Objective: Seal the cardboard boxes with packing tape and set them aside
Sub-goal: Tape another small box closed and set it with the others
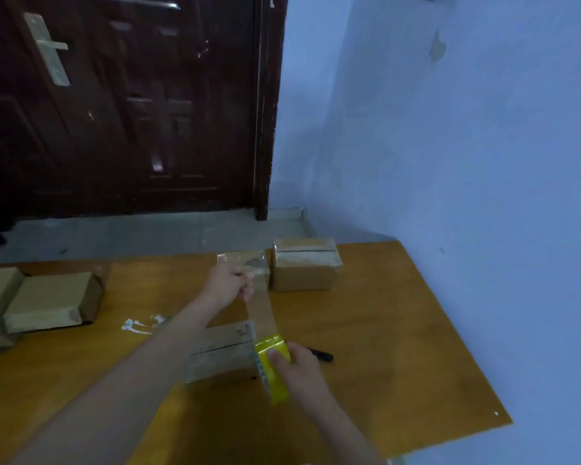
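Note:
A flat cardboard box [220, 352] lies on the wooden table [399, 330] in front of me, partly hidden by my left forearm. My right hand [301, 370] grips a yellow roll of packing tape [271, 365] at the box's right end. A clear strip of tape [260, 307] stretches from the roll up and away to my left hand [230, 281], which pinches its free end above the table. Two taped boxes stand at the table's far edge: a small one [245, 261] behind my left hand and a larger one [306, 265] to its right.
Several flat cardboard boxes [47, 302] are stacked at the table's left. A black pen-like tool [319, 354] lies just right of the tape roll. White scraps [141, 325] sit mid-table. A dark door [125, 105] and a blue wall [467, 129] stand beyond.

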{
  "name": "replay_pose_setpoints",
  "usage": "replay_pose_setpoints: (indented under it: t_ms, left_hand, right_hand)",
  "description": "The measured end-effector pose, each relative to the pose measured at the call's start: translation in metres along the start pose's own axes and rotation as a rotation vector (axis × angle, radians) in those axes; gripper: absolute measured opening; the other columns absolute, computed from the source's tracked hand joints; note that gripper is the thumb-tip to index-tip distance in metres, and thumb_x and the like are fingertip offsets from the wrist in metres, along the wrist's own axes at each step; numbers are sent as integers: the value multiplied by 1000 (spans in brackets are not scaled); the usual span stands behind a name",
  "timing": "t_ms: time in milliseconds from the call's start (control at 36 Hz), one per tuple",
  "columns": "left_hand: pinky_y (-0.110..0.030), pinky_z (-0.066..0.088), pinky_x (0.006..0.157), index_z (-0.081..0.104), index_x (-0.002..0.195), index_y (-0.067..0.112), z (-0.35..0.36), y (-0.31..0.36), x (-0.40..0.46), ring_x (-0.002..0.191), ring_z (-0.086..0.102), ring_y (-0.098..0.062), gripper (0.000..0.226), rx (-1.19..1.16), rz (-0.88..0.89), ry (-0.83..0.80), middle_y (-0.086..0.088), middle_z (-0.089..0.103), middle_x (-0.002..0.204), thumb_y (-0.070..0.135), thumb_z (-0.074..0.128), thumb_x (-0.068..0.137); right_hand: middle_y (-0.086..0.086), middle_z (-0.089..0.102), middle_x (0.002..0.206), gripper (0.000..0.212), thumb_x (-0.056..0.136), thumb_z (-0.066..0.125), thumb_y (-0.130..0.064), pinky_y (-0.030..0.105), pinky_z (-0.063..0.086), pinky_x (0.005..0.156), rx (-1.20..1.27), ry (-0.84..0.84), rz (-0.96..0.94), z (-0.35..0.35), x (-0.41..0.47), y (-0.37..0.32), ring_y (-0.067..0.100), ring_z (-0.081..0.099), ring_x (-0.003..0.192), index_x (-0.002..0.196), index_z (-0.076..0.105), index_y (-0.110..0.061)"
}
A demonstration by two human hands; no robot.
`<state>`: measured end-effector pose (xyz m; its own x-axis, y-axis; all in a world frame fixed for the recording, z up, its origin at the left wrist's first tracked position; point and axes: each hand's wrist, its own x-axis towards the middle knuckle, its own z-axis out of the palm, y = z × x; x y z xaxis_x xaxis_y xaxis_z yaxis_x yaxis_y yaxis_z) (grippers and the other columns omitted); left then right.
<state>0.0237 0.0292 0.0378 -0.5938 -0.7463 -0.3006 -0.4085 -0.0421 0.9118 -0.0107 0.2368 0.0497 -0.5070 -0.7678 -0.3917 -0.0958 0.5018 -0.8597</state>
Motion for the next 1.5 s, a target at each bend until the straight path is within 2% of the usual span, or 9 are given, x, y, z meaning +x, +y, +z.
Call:
replay_pose_setpoints:
  t_ms: [167,389,500,778,1000,1139,1306,1417,1500]
  left_hand:
    - [-42,54,76,60,60,10,5,-30,-3,61,61,-24,34,171,-55,-4,-7,63,60,16,60,93]
    - [-32,47,67,66,72,12,5,-35,-8,73,66,-22,32,373,-67,32,-5,69,74,30,56,95]
    - [-30,47,62,67,78,12,10,-38,-10,72,65,-20,29,431,-23,26,-2,68,75,29,53,97]
    - [-29,41,57,63,70,11,17,-41,-4,66,59,-23,32,350,56,51,-7,65,72,25,53,97]
    - [-26,39,62,62,62,8,16,-45,16,66,55,-21,34,102,6,-4,-4,62,64,14,57,95]
    - [-46,47,88,64,58,9,3,-46,35,68,58,-25,34,-2,25,-87,2,64,49,5,59,91]
    - [-36,41,82,64,60,8,11,-52,24,75,54,-22,37,34,23,-113,-7,64,71,11,55,95]
    - [-35,40,82,66,58,13,18,-63,24,85,57,-25,36,34,8,-67,-4,66,77,16,58,93]
    - [-42,45,91,68,55,17,17,-75,33,95,64,-23,34,23,32,-72,0,72,84,20,62,89]
  right_hand:
    - [-11,50,46,34,96,53,-28,8,33,41,-73,96,64,13,-8,3,-7,50,41,63,49,-23]
    - [3,64,71,38,95,48,-42,22,50,58,-290,133,186,38,-8,5,12,61,61,77,60,-11]
    - [-5,38,51,46,96,49,-39,16,29,35,-286,178,212,37,-8,3,4,42,36,59,37,-15]
    - [-1,34,59,45,93,49,-44,26,20,43,-343,234,284,43,0,4,13,32,49,65,33,-14]
    - [-4,33,41,51,97,49,-36,17,19,33,-278,209,305,31,-4,2,7,33,27,56,27,-15]
    - [-1,29,56,52,95,48,-46,28,18,45,-304,239,209,29,-3,3,12,30,48,59,27,-16]
    - [7,38,63,51,89,47,-61,29,26,55,-209,212,241,34,0,25,18,41,59,65,37,-16]
    - [32,56,82,91,65,40,-89,36,37,59,-42,170,230,36,-1,37,25,52,62,78,50,0]
    - [8,38,63,51,87,49,-59,37,28,61,-7,126,167,32,-9,30,19,38,56,71,43,-10]
